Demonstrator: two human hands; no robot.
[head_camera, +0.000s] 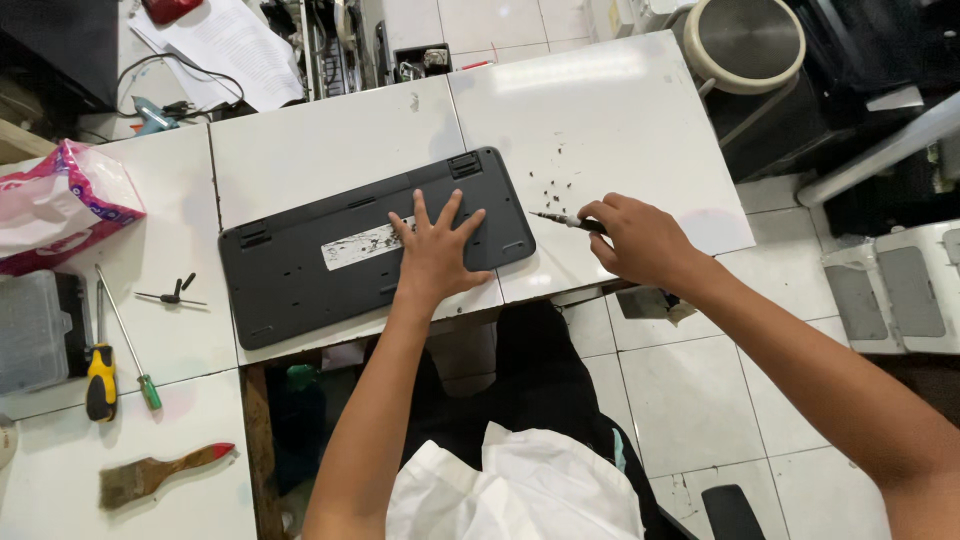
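A dark grey keyboard (300, 270) lies face down on the white tiled worktable (600, 100), a worn pale label on its back. My left hand (436, 250) rests flat on its right half, fingers spread. My right hand (640, 238) is closed around a small screwdriver (556, 217), whose tip points left, just off the keyboard's right end. Several tiny dark screws (553, 186) lie scattered on the table just above the screwdriver tip.
At the left lie a yellow-handled screwdriver (100, 378), a thin green-handled screwdriver (140, 370), a paintbrush (160, 472), a small black tool (176, 294), a clear plastic box (30, 330) and a pink plastic bag (60, 205). Papers (235, 45) sit behind. A round metal stool (745, 40) stands at the far right.
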